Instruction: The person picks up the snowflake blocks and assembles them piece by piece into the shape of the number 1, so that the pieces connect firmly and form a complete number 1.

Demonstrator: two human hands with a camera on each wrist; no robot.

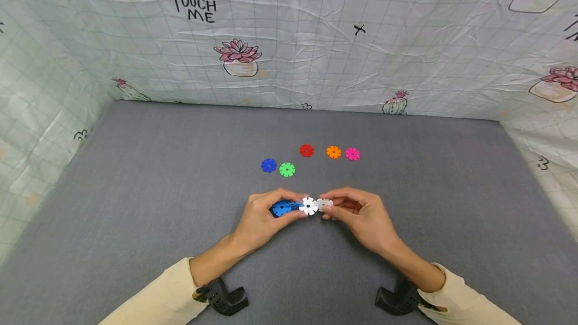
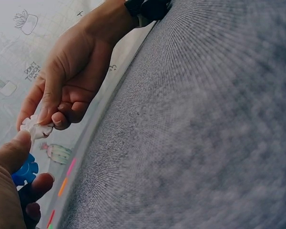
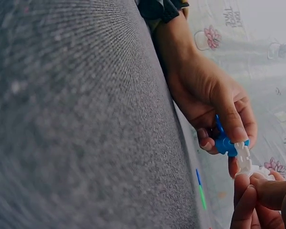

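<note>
My left hand [image 1: 259,217] pinches a white notched disc [image 1: 309,206] between thumb and fingers. Blue notched discs [image 1: 282,208] are attached on its left side, partly within the hand's curve. From the other side my right hand [image 1: 368,217] pinches a second white notched disc [image 1: 323,204], its edge meeting the first. Whether their slots interlock I cannot tell. The blue pieces [image 3: 225,144] stand at an angle to the white disc [image 3: 243,155] in the right wrist view. Fingertips cover part of the right-hand white disc [image 2: 37,129] in the left wrist view.
Beyond the hands, loose notched discs lie flat on the grey table [image 1: 158,179]: blue [image 1: 269,165], green [image 1: 287,169], red [image 1: 306,151], orange [image 1: 334,152] and pink [image 1: 352,154]. A printed cloth [image 1: 293,39] hangs behind the table and along its sides.
</note>
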